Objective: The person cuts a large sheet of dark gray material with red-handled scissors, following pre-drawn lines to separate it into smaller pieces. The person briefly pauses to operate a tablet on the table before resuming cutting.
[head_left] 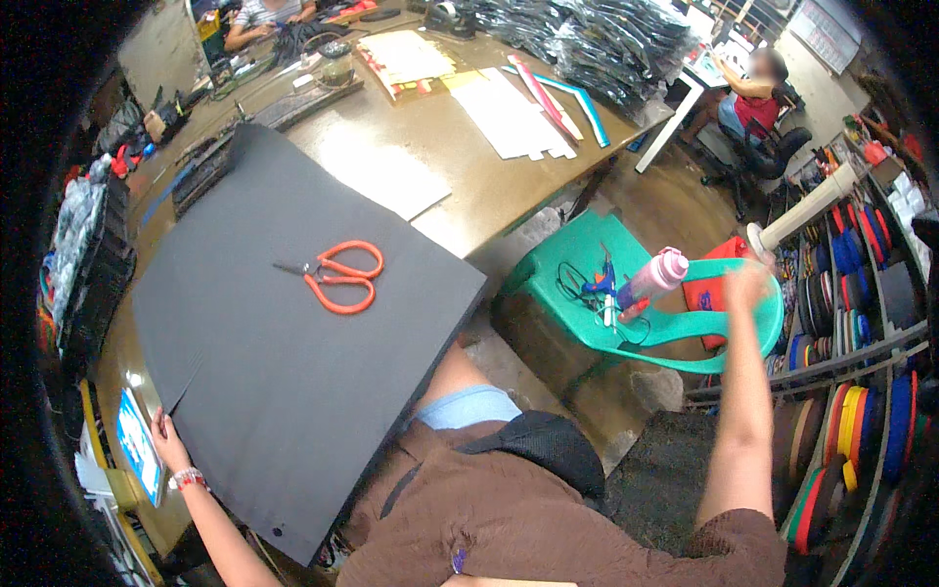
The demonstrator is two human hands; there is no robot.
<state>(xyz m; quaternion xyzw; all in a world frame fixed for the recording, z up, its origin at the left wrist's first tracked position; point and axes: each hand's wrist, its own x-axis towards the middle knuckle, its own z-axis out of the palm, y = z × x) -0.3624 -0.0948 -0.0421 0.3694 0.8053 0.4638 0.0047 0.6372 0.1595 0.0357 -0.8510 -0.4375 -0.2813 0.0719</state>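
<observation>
A large black sheet [293, 391] lies over the table's near part and reaches past its edge toward my lap. Orange-handled scissors [337, 278] rest on it, blades pointing left. At the sheet's left edge my left hand [170, 442] is closed around a thin dark pointed thing [184, 387], whose kind I cannot make out. Just left of that hand is a tablet or phone [140, 447] with a lit screen. My right arm stretches out to the right. My right hand [749, 286], blurred, is by the rim of a green plastic chair [577, 245].
On the chair are a pink bottle [653, 276], a blue glue gun [604, 279] and a cord. A red bag [709, 298] hangs there. Shelves of coloured webbing rolls [846, 421] line the right. Pale sheets [514, 112] and plastic-wrapped black goods [606, 44] lie farther back. Two people sit beyond.
</observation>
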